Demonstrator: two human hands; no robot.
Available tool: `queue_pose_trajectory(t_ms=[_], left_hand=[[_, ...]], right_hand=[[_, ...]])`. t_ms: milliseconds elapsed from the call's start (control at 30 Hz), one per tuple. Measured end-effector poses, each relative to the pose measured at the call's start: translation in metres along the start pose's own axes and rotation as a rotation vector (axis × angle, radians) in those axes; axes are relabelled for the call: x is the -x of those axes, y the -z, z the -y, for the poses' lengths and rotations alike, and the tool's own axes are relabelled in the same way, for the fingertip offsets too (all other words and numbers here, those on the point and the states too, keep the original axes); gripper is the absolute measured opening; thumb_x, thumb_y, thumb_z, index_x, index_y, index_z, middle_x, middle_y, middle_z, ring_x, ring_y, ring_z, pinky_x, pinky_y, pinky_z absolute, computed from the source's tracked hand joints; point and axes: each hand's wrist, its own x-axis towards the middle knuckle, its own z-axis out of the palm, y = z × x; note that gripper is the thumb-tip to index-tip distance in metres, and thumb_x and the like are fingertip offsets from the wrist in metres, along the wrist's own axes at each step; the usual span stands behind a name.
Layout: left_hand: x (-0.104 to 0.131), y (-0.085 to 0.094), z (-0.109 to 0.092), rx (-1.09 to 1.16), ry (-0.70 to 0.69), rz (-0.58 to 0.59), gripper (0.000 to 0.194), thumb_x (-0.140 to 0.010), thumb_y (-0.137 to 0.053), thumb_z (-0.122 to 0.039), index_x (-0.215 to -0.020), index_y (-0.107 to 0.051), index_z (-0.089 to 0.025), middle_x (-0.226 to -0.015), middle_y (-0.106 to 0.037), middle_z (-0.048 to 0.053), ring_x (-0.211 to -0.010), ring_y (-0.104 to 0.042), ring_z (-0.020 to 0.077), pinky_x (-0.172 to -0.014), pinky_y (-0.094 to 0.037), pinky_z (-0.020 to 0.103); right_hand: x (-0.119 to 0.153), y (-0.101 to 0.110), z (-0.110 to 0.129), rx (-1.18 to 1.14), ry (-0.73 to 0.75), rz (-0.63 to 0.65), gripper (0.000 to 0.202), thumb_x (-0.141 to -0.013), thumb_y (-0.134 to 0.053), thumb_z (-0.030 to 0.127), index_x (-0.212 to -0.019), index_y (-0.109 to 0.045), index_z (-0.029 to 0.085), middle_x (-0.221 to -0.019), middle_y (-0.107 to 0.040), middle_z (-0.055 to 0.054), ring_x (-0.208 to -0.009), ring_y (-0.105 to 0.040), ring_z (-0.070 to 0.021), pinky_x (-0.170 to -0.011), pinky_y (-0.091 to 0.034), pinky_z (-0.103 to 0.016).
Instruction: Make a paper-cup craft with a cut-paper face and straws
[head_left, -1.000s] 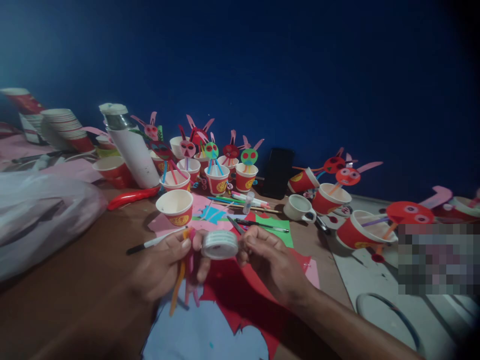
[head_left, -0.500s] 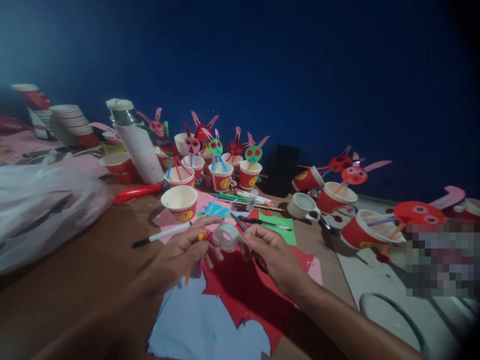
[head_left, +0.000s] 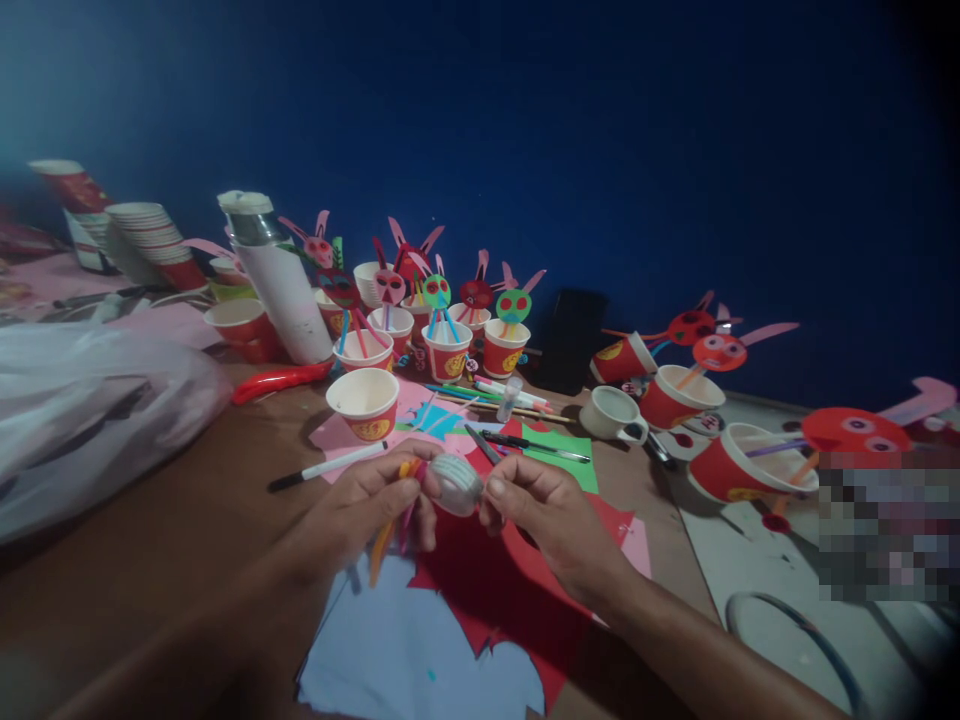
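Observation:
My left hand (head_left: 375, 500) is closed around thin orange and magenta strips (head_left: 384, 545), which look like straws and poke out below the fingers. Between the two hands is a roll of clear tape (head_left: 454, 484), its near side against my left fingertips. At the roll's right edge, my right hand (head_left: 529, 505) is closed in a pinch on the tape. Beneath the hands lie red paper (head_left: 495, 590) with a jagged cut edge and pale blue paper (head_left: 420, 645). Scissors (head_left: 482, 442) lie just behind the roll, their lower part hidden by my right hand.
Red paper cups (head_left: 363, 405) holding rabbit-faced paper figures (head_left: 437, 292) line the back. A white bottle (head_left: 281, 285) and plastic bag (head_left: 97, 430) stand left. A marker (head_left: 328, 466) lies beside my left hand. A mug (head_left: 609, 415) sits right.
The tape roll has turned, so its ring opening no longer faces me. My left fingers have curled in closer beneath it. The view has shifted slightly.

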Motion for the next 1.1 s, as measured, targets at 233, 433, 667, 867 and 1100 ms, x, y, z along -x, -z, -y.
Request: queue_pose_trajectory(t_ms=[233, 433, 667, 867, 1100], left_hand=[[-0.001, 0.001, 0.003, 0.133, 0.036, -0.005, 0.023, -0.084, -0.054, -0.037, -0.087, -0.051, -0.015, -0.058, -0.062, 0.003, -0.046, -0.056, 0.0126, -0.040, -0.042, 0.019], [-0.001, -0.001, 0.000, 0.195, 0.012, -0.019, 0.022, -0.082, -0.057, -0.035, -0.084, -0.052, -0.015, -0.057, -0.062, 0.003, -0.045, -0.057, 0.0115, -0.038, -0.043, 0.016], [-0.002, -0.003, 0.003, 0.197, 0.019, 0.008, 0.022, -0.082, -0.057, -0.036, -0.081, -0.053, -0.015, -0.057, -0.062, 0.003, -0.046, -0.057, 0.0115, -0.037, -0.044, 0.016], [-0.002, -0.005, -0.001, 0.253, 0.010, 0.010, 0.020, -0.084, -0.055, -0.029, -0.098, -0.054, -0.016, -0.064, -0.063, 0.004, -0.050, -0.058, 0.0131, -0.041, -0.047, 0.019], [-0.003, 0.002, -0.002, 0.178, -0.075, -0.122, 0.013, -0.086, -0.051, -0.031, -0.083, -0.050, -0.018, -0.069, -0.059, 0.001, -0.047, -0.052, 0.0099, -0.037, -0.040, 0.017]], right_hand=[[0.000, -0.002, 0.005, -0.021, 0.040, -0.003, 0.026, -0.077, -0.064, 0.042, -0.073, -0.061, 0.017, -0.061, -0.060, 0.001, -0.055, -0.052, -0.0100, -0.056, -0.041, -0.023], [-0.008, 0.005, -0.003, 0.016, 0.076, -0.191, 0.022, -0.081, -0.060, 0.039, -0.076, -0.060, 0.017, -0.066, -0.057, 0.002, -0.058, -0.047, -0.0086, -0.056, -0.036, -0.021], [-0.007, -0.001, -0.013, 0.012, 0.034, 0.035, 0.022, -0.077, -0.064, 0.040, -0.082, -0.061, 0.019, -0.079, -0.058, 0.002, -0.071, -0.049, -0.0109, -0.069, -0.038, -0.023], [-0.004, -0.002, -0.009, 0.119, 0.100, 0.057, 0.014, -0.079, -0.061, 0.033, -0.081, -0.058, 0.019, -0.085, -0.058, 0.000, -0.077, -0.052, -0.0139, -0.074, -0.039, -0.026], [-0.005, 0.003, -0.006, 0.574, 0.282, -0.121, 0.010, -0.078, -0.059, 0.022, -0.071, -0.052, 0.020, -0.081, -0.055, 0.000, -0.079, -0.051, -0.0156, -0.075, -0.038, -0.028]])
